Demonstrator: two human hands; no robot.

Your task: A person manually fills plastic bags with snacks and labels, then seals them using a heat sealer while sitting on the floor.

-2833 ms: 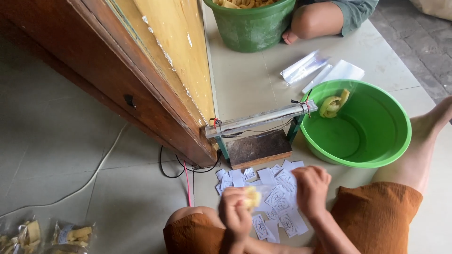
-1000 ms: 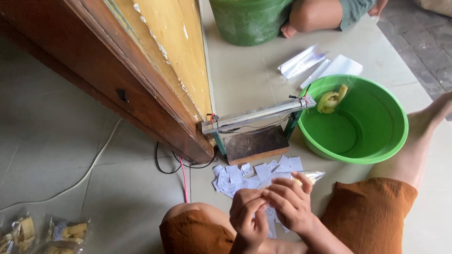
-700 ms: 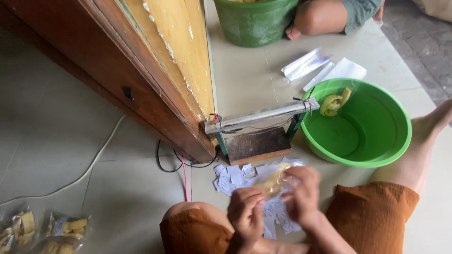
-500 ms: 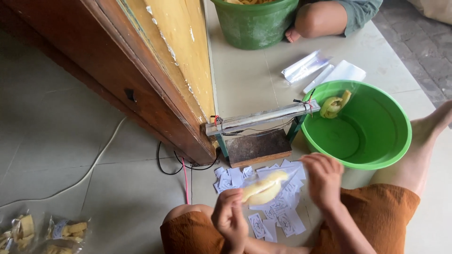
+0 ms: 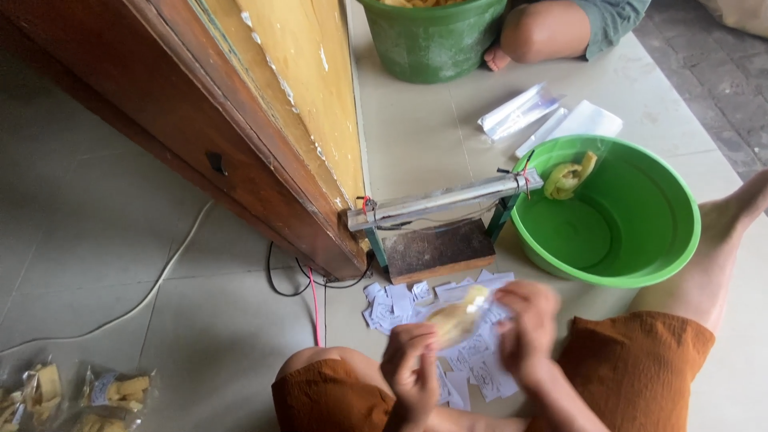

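Both hands grip one small clear bag (image 5: 454, 320) of yellow chips — left hand (image 5: 412, 370) below, right hand (image 5: 528, 330) at its top — over paper slips (image 5: 400, 302) on the floor; keeping its mouth flat and pinched seems wise beside the sealer (image 5: 444, 202).

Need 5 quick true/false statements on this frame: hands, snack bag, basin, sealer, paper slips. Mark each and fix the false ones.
1. Both hands, left hand and right hand, hold one small clear bag of yellow snack. True.
2. The green basin is empty. False: one filled snack bag lies inside against its far wall.
3. The white paper slips lie on the floor in front of the metal-bar sealer. True.
4. The sealer stands inside the basin. False: it stands on the floor beside the basin's rim.
5. Filled bags lie at lower left. True.
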